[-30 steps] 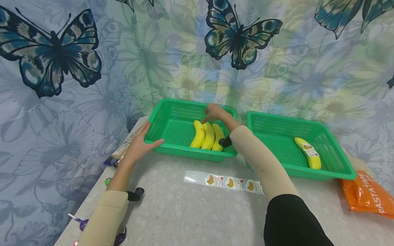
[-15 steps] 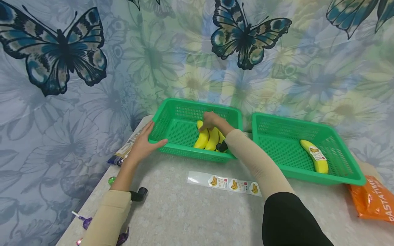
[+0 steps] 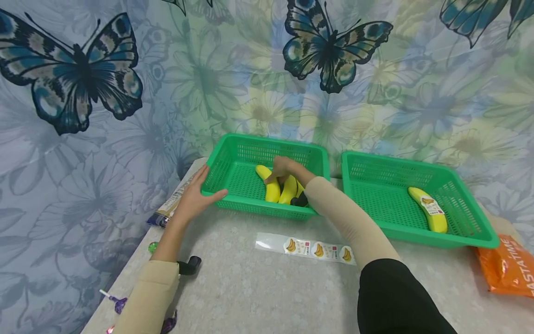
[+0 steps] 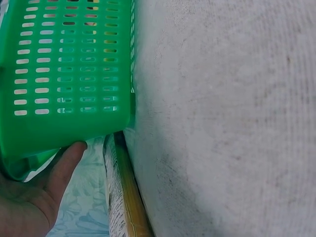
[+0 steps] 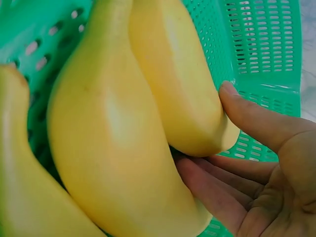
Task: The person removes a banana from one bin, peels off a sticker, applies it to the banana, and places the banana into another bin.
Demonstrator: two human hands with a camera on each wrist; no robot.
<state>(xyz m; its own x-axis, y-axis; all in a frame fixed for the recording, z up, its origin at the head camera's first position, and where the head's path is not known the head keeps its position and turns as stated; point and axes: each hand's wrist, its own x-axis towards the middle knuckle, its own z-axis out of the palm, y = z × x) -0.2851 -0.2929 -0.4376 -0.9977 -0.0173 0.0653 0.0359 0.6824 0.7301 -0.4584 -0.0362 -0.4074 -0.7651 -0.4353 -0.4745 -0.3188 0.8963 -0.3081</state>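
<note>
The left green basket [image 3: 246, 205] holds several yellow bananas lying side by side. My right hand [image 3: 286, 168] reaches into it and pinches the end of the leftmost banana [image 3: 273, 191] between thumb and fingers. Close up in the right wrist view, the thumb presses one side of that banana [image 5: 182, 84] and the fingers lie on the other, against the neighbouring banana [image 5: 113, 133]. My left hand [image 3: 193, 197] rests, fingers straight and thumb spread, at the basket's left end; the left wrist view shows its thumb against the basket wall [image 4: 69, 126].
To the right stands a second green basket [image 3: 400, 163] with one labelled banana [image 3: 431, 211]. A strip of banana stickers [image 3: 308, 249] lies in front. An orange bag [image 3: 506, 266], a packet [image 3: 168, 206] and a lollipop [image 3: 118, 304] sit around the edges.
My right hand has come down onto the bananas and taken hold of the leftmost one, whose upper end has swung left. The left hand has stayed at the basket's end.
</note>
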